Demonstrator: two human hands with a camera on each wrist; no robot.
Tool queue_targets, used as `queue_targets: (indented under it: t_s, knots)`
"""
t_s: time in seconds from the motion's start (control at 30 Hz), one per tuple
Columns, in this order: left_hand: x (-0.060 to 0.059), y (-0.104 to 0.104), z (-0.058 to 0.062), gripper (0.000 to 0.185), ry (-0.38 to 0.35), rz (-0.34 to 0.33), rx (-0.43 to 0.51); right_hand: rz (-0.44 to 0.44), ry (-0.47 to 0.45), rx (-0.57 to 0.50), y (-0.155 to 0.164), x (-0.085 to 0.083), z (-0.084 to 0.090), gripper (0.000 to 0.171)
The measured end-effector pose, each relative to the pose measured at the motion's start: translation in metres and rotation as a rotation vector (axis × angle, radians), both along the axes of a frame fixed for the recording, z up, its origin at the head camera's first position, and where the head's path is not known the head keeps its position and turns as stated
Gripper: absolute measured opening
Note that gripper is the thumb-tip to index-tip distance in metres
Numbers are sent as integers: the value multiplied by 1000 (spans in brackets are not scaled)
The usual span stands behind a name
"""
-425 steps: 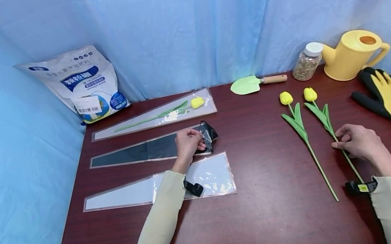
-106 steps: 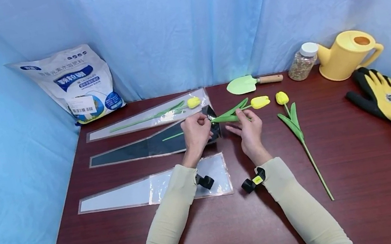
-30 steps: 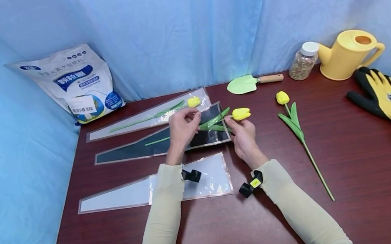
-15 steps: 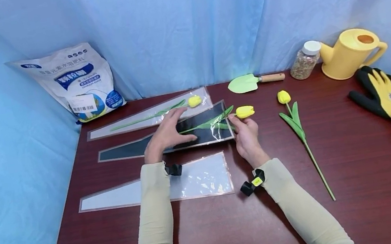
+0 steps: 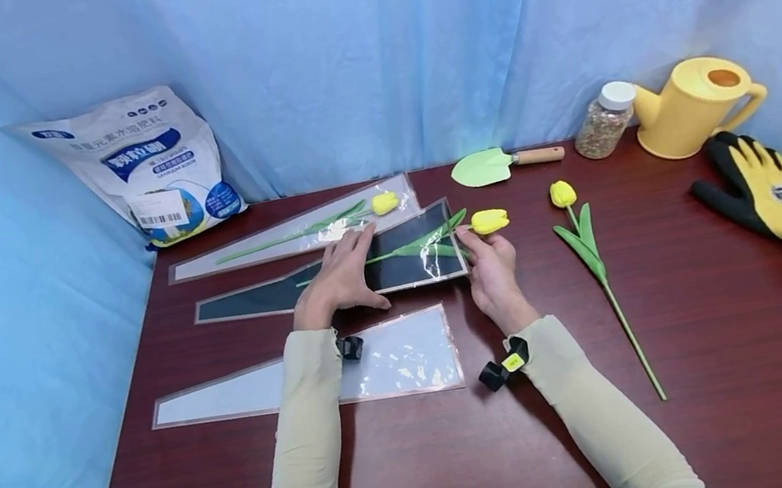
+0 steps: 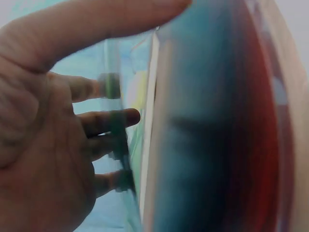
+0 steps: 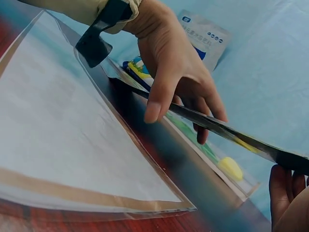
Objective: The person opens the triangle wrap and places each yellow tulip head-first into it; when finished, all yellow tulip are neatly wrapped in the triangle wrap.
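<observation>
Blue curtains close in a dark red wooden table [image 5: 720, 363] on the back and left sides. On it lie three long tapered flower sleeves. The middle one, a black sleeve [image 5: 335, 277], holds a yellow tulip [image 5: 490, 221] whose stem and leaves lie inside the wide end while the bloom sticks out past the opening.

The left hand [image 5: 338, 273] lies flat on the black sleeve with its fingers straight and spread, pressing it to the table; the left wrist view is blurred but shows the same open fingers. The right hand [image 5: 489, 271] is at the sleeve's wide end, its fingertips at the tulip's stem just below the bloom; whether they pinch the stem cannot be told.

Behind the black sleeve lies a clear sleeve with a tulip inside [image 5: 298, 232], and in front of it an empty clear sleeve [image 5: 393, 357]. A loose tulip [image 5: 589, 248] lies to the right, near the right hand but apart from it. Along the back stand a fertiliser bag [image 5: 137, 168], a green trowel [image 5: 493, 166], a jar of granules [image 5: 602, 121] and a yellow watering can [image 5: 700, 105]. A yellow and black glove [image 5: 770, 191] lies at the far right.
</observation>
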State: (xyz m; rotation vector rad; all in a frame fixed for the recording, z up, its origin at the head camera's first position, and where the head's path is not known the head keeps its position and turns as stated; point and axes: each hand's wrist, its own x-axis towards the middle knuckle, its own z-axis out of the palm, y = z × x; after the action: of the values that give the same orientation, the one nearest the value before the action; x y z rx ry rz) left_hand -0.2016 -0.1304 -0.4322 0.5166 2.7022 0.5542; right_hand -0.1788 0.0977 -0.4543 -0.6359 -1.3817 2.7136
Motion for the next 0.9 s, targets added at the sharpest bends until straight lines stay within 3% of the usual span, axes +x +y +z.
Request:
queue_targets:
  t_s: [0.33, 0.63, 0.9]
  knots:
    - [-1, 6, -5, 104, 75, -16, 27, 17, -11, 12, 3, -2, 0, 8]
    - [-3, -1, -7, 96, 121, -2, 89, 110, 17, 8, 17, -5, 1, 5]
    - [-4, -5, -9, 94, 143, 16, 90, 102, 49, 68, 38, -6, 10, 13]
